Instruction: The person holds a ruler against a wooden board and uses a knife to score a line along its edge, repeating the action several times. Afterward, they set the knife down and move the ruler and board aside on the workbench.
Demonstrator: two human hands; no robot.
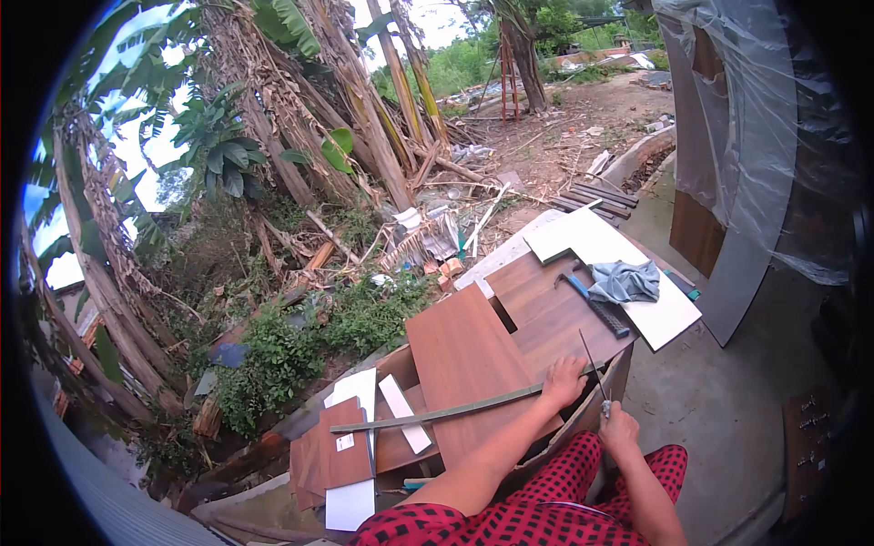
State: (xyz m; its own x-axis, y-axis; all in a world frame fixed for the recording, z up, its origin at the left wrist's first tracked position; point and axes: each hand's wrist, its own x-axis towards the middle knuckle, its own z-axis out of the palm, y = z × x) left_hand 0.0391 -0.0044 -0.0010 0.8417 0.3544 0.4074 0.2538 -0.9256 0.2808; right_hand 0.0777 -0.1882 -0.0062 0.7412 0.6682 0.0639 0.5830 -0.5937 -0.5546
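My left hand (564,380) presses down on one end of a long thin grey-green strip (437,414). The strip lies across a brown wood-grain board (464,359) on a low workbench. My right hand (620,429) sits just right of it at the bench edge, closed around the handle of a thin blade-like tool (590,359). The tool's narrow shaft points up and away over the board. My knees in red-and-black checked trousers (583,491) are below both hands.
Farther along the bench lie a blue-handled tool (587,296), a grey cloth (626,280) and a white panel (601,244). Brown and white offcuts (341,450) sit at the left. Plastic-wrapped panels (756,136) stand on the right, on concrete floor (719,400). Banana plants and debris lie beyond.
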